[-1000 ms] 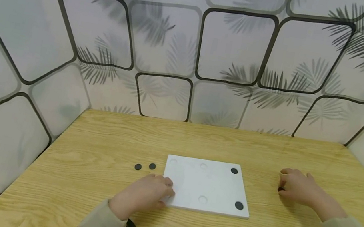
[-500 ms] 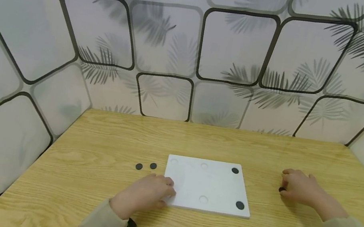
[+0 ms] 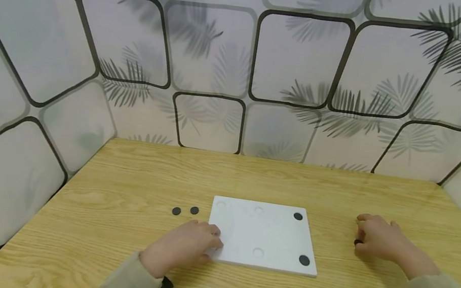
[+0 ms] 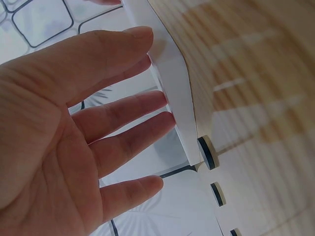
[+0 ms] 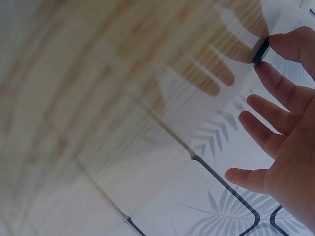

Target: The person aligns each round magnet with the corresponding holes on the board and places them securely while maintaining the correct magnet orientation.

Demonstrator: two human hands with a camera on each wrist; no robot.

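A white rectangular board (image 3: 243, 228) with shallow round recesses lies on the wooden table. Two black discs sit in it, one at the far right corner (image 3: 298, 217) and one at the near right corner (image 3: 304, 260). My left hand (image 3: 184, 246) rests at the board's near left corner, its fingers loosely extended with the fingertips right at the board's edge in the left wrist view. Well to the right of the board, my right hand (image 3: 382, 239) pinches a black disc (image 5: 261, 51) between thumb and index finger, low over the table; its other fingers are spread.
Left of the board, two loose black discs lie on the table, a nearer one (image 3: 194, 210) and a farther one (image 3: 176, 211). The left wrist view shows another disc (image 4: 207, 153) beside the board. Patterned wall panels (image 3: 283, 133) enclose the table's back and sides.
Both hands stay almost where they were. The disc in my right hand has tilted slightly between the fingertips. The board and the other discs keep their places.
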